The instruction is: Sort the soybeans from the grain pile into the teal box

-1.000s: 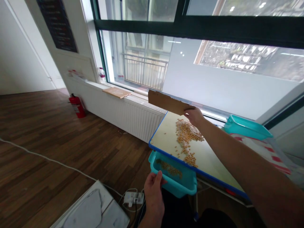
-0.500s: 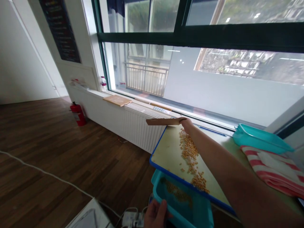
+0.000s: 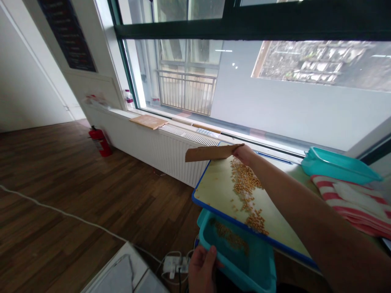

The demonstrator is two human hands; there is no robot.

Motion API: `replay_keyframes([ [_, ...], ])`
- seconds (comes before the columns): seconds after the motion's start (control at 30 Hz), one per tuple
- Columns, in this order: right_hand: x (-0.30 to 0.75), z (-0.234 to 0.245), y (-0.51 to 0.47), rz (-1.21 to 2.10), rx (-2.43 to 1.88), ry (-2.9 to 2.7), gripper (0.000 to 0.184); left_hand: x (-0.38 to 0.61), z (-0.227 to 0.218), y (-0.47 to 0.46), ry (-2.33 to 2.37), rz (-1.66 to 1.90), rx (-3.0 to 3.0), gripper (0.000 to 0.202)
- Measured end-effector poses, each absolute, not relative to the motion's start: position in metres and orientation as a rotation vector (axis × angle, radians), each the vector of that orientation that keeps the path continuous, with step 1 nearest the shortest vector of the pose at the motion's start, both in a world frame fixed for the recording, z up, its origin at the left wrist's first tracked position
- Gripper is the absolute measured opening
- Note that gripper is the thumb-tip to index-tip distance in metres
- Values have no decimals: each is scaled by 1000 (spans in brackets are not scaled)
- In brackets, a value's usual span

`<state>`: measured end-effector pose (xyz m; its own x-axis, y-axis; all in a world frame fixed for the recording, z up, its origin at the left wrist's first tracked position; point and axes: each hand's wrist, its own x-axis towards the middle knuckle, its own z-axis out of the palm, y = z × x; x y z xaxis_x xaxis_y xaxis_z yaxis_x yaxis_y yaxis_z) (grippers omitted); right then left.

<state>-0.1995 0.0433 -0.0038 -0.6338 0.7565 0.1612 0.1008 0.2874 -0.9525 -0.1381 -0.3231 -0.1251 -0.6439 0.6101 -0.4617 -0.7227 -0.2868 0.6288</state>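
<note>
My right hand (image 3: 243, 155) grips one end of a flat piece of brown cardboard (image 3: 209, 153), held over the far left part of a pale yellow table (image 3: 213, 183) with a blue edge. Below and beside that hand, yellow corn kernels (image 3: 244, 179) lie in a band running down to the table's near edge. My left hand (image 3: 202, 264) is closed on the rim of a turquoise plastic basin (image 3: 224, 258), held under that edge. More kernels (image 3: 231, 236) lie on the basin's bottom. The fingers on the rim show only in part.
A second turquoise basin (image 3: 340, 165) and a folded red-and-white striped towel (image 3: 351, 199) lie at the right. A white radiator (image 3: 171, 152) runs under the window. On the floor are a red fire extinguisher (image 3: 99, 141), a power strip (image 3: 175, 264) and a white cable (image 3: 67, 213).
The cardboard has tilted, so more of its broad face shows, and its left end hangs lower. The view has shifted slightly downward. My left hand keeps its hold on the basin.
</note>
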Motion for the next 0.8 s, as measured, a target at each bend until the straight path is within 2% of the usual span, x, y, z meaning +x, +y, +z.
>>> replay_keyframes([
  [0.3, -178, 0, 14, 1539, -778, -1863, 15, -135, -117, -328, 1064, 2028, -169, 33],
  [0.8, -145, -1, -14, 1604, -713, -2005, 11, -143, -111, -333, 1074, 2101, -170, 28],
])
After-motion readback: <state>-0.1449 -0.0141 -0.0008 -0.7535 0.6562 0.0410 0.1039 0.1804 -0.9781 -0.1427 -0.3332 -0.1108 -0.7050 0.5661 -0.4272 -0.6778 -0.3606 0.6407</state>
